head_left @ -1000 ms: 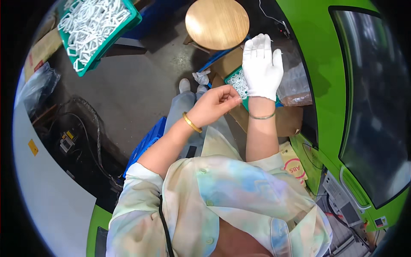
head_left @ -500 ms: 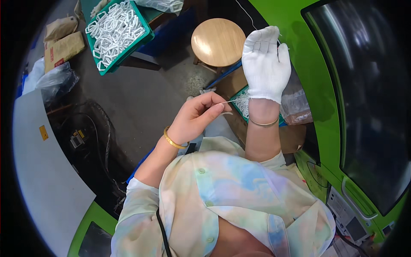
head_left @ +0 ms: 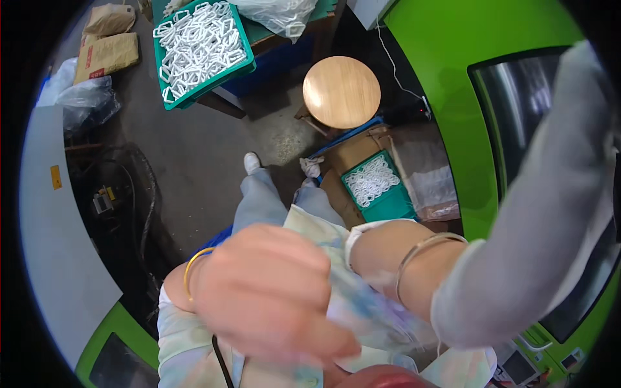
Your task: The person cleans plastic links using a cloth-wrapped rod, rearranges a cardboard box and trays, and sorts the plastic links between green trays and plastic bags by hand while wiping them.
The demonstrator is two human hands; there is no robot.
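Observation:
My left hand (head_left: 265,291) is bare, with a yellow bangle (head_left: 189,275) at its wrist. It is closed in front of my chest, fingers curled and blurred by motion; whatever they may hold is hidden. A white knitted glove (head_left: 511,252) covers my right hand (head_left: 543,194), raised close on the right side, seen edge-on. Its fingers stretch upward into the dark rim and hold nothing that I can see. A thin thread (head_left: 440,346) hangs at the glove's cuff. A slim metal bangle (head_left: 414,258) circles my right wrist.
A green crate (head_left: 249,63) of white plastic loops stands at the back left. Beyond my knees are a round wooden stool (head_left: 341,92) and a smaller green crate (head_left: 394,205) with white rings. Green machines flank me; a dark window (head_left: 517,97) is right.
Both hands have come up closer to me. The left, which was pinching a thread from the glove's cuff, is now curled before my chest; the gloved right hand has swung to the right.

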